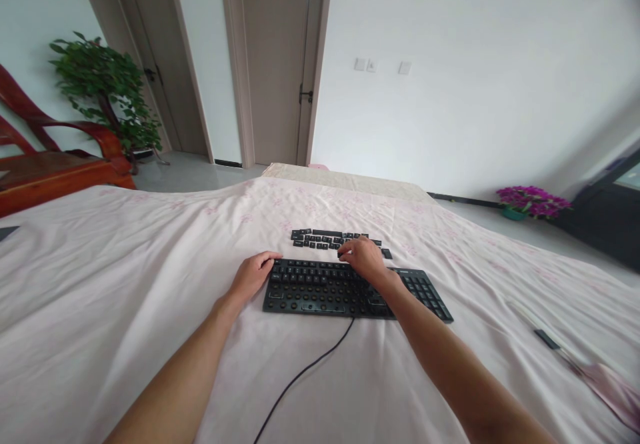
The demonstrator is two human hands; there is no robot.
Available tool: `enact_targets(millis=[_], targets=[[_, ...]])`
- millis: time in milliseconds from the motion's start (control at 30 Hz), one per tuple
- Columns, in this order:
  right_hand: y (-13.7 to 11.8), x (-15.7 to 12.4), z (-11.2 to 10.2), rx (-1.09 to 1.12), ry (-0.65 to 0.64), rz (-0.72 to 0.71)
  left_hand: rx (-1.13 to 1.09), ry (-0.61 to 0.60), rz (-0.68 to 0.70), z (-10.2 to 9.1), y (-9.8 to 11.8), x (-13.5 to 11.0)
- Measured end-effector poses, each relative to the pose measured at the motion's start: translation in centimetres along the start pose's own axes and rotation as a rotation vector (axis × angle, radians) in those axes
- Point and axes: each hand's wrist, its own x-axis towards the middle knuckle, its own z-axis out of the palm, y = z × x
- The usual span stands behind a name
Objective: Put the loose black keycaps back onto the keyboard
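A black keyboard [320,291] lies on the cloth in front of me, its lower left rows stripped of keycaps and showing bare round key posts. My left hand [254,275] grips its upper left corner, thumb and fingers at the edge. Beyond the keyboard, loose black keycaps [315,239] are laid out in rows, with a long space bar [327,233] in the far row. My right hand [364,257] reaches over the keyboard to the near row, its fingertips closed on a dark keycap [340,253]. That hand and forearm hide some keycaps and part of the keyboard.
A pale pink cloth [175,264] with folds covers the surface. The keyboard's cable [305,369] runs toward me. At the right lies a thin tool with a dark clip [547,339], near a pink item [613,387]. A wooden chair [60,164] stands at the far left.
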Motion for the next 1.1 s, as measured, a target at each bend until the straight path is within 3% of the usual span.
enact_targets(millis=[133, 333, 567, 1100], targets=[[-1.0, -2.8, -0.5, 0.178, 0.039, -0.009, 0.016, -0.001, 0.010, 0.0, 0.0, 0.0], [-2.6, -5.6, -0.1, 0.156, 0.005, -0.093, 0.022, -0.008, -0.005, 0.1, 0.1, -0.1], [-3.7, -5.9, 0.1, 0.113, 0.039, -0.197, 0.022, -0.001, 0.020, 0.1, -0.2, -0.2], [-3.6, -6.3, 0.6, 0.130, 0.080, -0.217, 0.037, -0.002, 0.021, 0.1, -0.2, -0.1]])
